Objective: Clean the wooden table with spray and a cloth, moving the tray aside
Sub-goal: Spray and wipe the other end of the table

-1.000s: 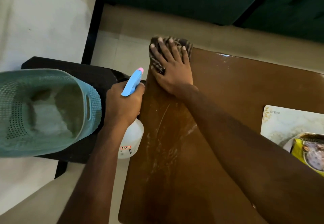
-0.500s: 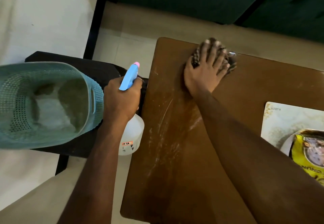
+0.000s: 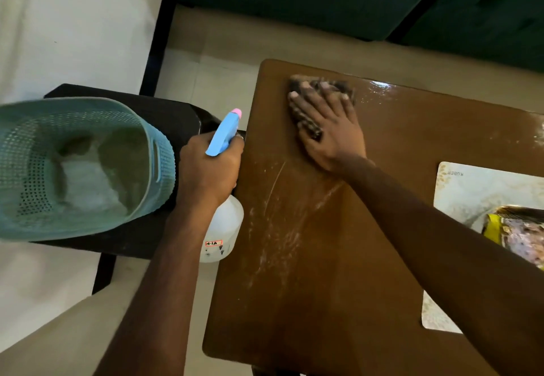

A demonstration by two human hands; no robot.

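The right hand (image 3: 326,128) lies flat, fingers spread, pressing a dark patterned cloth (image 3: 309,124) onto the far left part of the wooden bench (image 3: 323,258). The cloth is bunched under the palm and fingertips — not pinched, only held down by pressure. The left hand (image 3: 206,169) hangs just off the bench's left edge, its grip wrapped tight round the neck of the spray bottle (image 3: 223,222), whose blue head points toward the far side.

White streaks and droplets of spray (image 3: 276,222) run down the left side of the bench, nearer than the cloth, and look unwiped; a wet sheen shows along the far edge. The tray (image 3: 471,193) sits at the right edge, partly out of view, with a yellow packet (image 3: 518,231) on it.

The cloth is soft and limp, so it likely folds and drags under the hand; a flat palm over its middle should keep it from rolling up. The wet varnish looks slick, so it should slide easily. The tray seems thin, stiff and light — best taken by its rim and kept level so the packet stays put. To the left, a teal basket (image 3: 159,152) rests on a dark stool (image 3: 176,116).
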